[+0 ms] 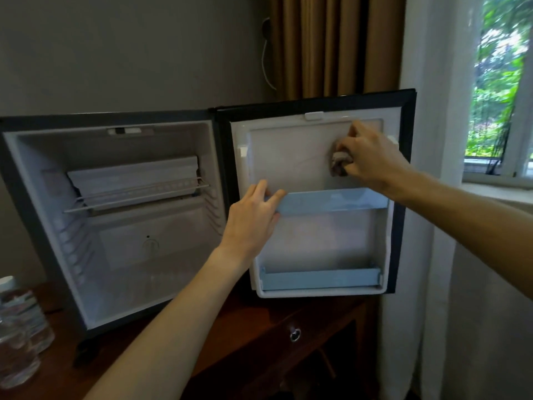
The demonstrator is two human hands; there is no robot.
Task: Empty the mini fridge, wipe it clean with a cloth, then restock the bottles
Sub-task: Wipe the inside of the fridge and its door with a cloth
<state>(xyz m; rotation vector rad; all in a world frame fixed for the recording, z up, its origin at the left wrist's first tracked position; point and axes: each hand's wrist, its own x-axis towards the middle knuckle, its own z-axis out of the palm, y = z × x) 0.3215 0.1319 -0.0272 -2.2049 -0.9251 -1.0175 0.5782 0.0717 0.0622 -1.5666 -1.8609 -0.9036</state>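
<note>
Right hand (366,153) fingers bunch cloth (339,162) against door panel (291,157) at 1 o'clock. Left hand (253,217) grips door shelf (331,201). Unwiped panel lies toward 9 o'clock. Bottles (20,327) wait on table (245,327) at 8 o'clock.

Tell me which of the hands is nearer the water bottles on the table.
Left. The left hand grips the upper door shelf, to the right of and above the water bottles. The right hand presses the cloth high on the door, farther right.
</note>
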